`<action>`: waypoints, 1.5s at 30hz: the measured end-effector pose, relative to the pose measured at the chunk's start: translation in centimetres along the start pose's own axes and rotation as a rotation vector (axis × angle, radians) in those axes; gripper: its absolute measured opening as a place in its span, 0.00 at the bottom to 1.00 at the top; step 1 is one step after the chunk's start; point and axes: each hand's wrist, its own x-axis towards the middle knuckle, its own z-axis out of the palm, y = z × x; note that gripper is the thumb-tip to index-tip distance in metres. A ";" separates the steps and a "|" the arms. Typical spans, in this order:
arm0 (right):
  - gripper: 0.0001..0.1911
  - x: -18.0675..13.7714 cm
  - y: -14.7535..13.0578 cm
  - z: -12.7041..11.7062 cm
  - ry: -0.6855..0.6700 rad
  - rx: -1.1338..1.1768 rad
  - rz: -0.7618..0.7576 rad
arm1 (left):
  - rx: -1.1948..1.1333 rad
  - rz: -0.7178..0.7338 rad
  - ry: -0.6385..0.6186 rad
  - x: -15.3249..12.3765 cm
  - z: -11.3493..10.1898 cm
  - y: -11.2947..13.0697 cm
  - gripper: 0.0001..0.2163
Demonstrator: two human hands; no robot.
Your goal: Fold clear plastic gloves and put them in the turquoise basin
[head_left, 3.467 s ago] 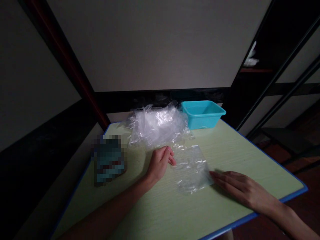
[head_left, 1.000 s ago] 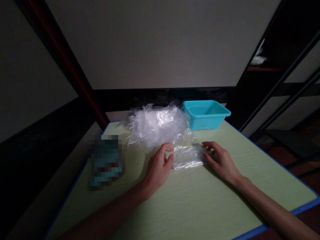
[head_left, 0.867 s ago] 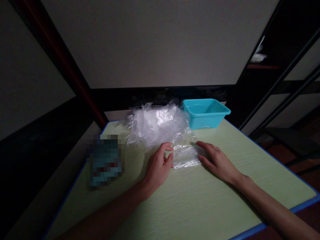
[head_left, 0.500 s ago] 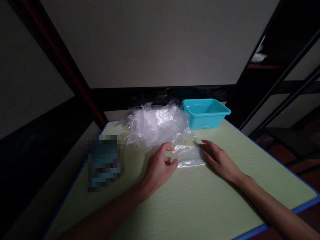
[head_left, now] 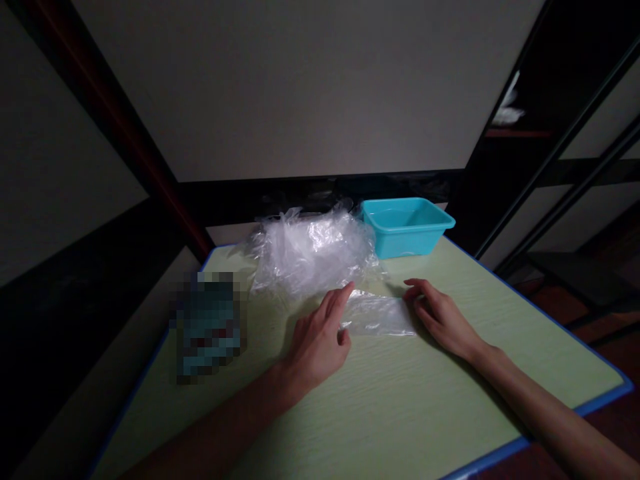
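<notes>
A clear plastic bag lies flattened on the table between my hands. My left hand is at its left end, fingers stretched out and thumb apart, holding nothing. The index finger reaches toward the bag's upper left corner; whether it touches the plastic I cannot tell. At the bag's right end rests my right hand, its fingers loosely curved and apart, with nothing visible in them. Just beyond lies a crumpled heap of clear plastic bags.
A turquoise plastic basin stands at the back right, beside the heap. On the left lies a pixelated, unrecognisable item. The pale green table has a blue edge, and a light panel rises behind it.
My left hand has straightened its fingers, which were curled at the bag's left end. My right hand has drawn slightly off the bag's right end. The view has shifted a little.
</notes>
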 end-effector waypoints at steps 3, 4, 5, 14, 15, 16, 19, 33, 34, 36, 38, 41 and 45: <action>0.17 -0.2 0.0 -0.2 -0.010 0.023 0.002 | 0.078 -0.027 0.017 0.2 0.0 -0.2 0.33; 0.15 -0.2 0.0 -0.2 -0.015 0.029 -0.004 | 0.097 -0.037 0.021 0.2 -0.1 -0.3 0.32; 0.13 -0.3 0.0 -0.3 -0.021 0.034 -0.013 | 0.112 -0.044 0.026 0.3 -0.1 -0.4 0.31; 0.10 -1.4 -1.1 -0.5 -0.136 0.060 -0.112 | 0.141 -0.046 0.100 1.3 0.0 -2.4 0.25; 0.10 -1.7 -1.3 -0.5 -0.154 0.061 -0.141 | 0.146 -0.045 0.115 1.5 -0.1 -2.7 0.24; 0.10 -2.2 -1.4 -0.6 -0.167 0.051 -0.187 | 0.151 -0.040 0.136 1.6 -0.2 -2.9 0.23; 0.11 -3.5 -1.5 -0.9 -0.164 -0.062 -0.407 | 0.122 0.039 0.180 1.6 -0.5 -2.4 0.18; 0.14 -4.5 -2.1 -1.3 -0.226 -0.372 -0.531 | -0.046 0.531 -0.443 -0.6 -0.3 2.8 0.32; 0.14 -4.5 -2.1 -1.3 -0.227 -0.376 -0.525 | -0.042 0.534 -0.449 -0.6 -0.2 2.7 0.32; 0.14 -4.5 -2.1 -1.3 -0.226 -0.383 -0.513 | -0.026 0.542 -0.463 -0.6 -0.1 2.5 0.32; 0.14 -4.5 -2.1 -1.3 -0.225 -0.385 -0.500 | 0.007 0.547 -0.480 -0.7 0.0 2.5 0.33; 0.14 -4.5 -2.0 -1.3 -0.225 -0.372 -0.487 | 0.053 0.557 -0.516 -0.6 0.0 2.5 0.32; 0.14 -4.5 -1.9 -1.3 -0.226 -0.342 -0.481 | 0.084 0.567 -0.548 -0.7 -0.2 2.5 0.32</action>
